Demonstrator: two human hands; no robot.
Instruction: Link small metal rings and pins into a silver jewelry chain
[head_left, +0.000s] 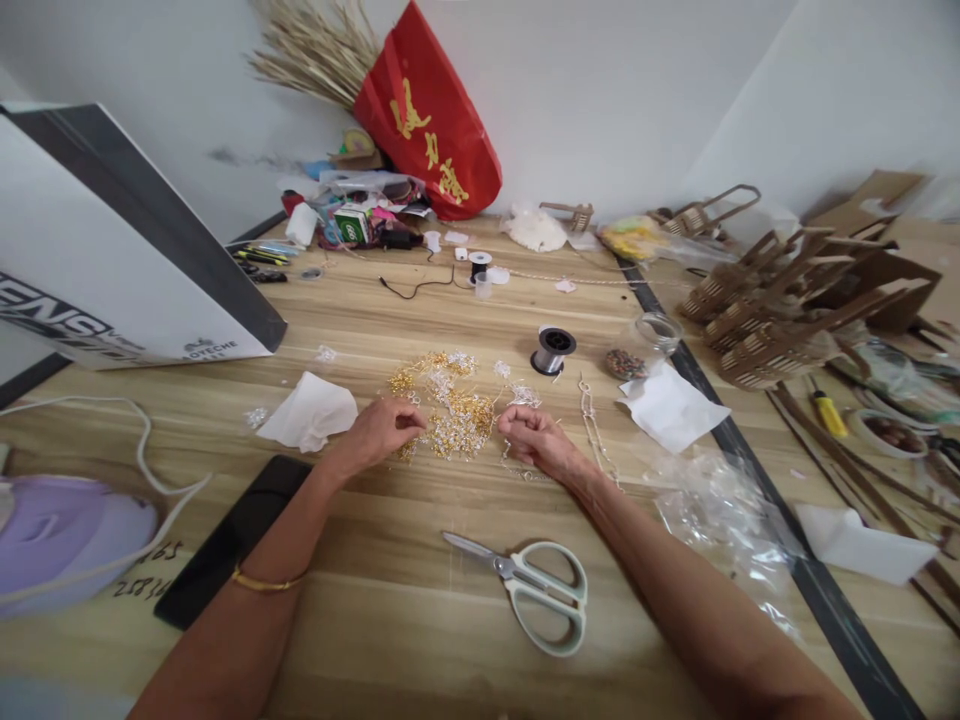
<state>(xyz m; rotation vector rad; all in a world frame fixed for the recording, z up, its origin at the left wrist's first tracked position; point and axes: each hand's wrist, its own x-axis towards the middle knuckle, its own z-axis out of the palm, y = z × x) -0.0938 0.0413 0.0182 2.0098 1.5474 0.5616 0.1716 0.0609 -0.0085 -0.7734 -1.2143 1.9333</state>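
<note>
A loose heap of small gold and silver beads or links (457, 425) lies on the wooden table between both hands. At the heap's left edge is my left hand (382, 430), its fingertips pinched together. My right hand (536, 437) is at the right edge, also closed, thumb against curled fingers. Whatever either pinch holds is too small to make out. A silvery chain (589, 425) runs along the table right of my right hand. Scissors with pale handles (547, 590) lie nearer to me, between my forearms. Behind the heap stands a spool of silver wire (553, 350).
White paper pieces (309, 412) flank the work area. A jar of beads (637, 350), clear plastic bags (720, 510) and small woven baskets (780, 330) are on the right. A black phone (232, 540) lies beneath my left forearm. A large box (127, 260) stands at left.
</note>
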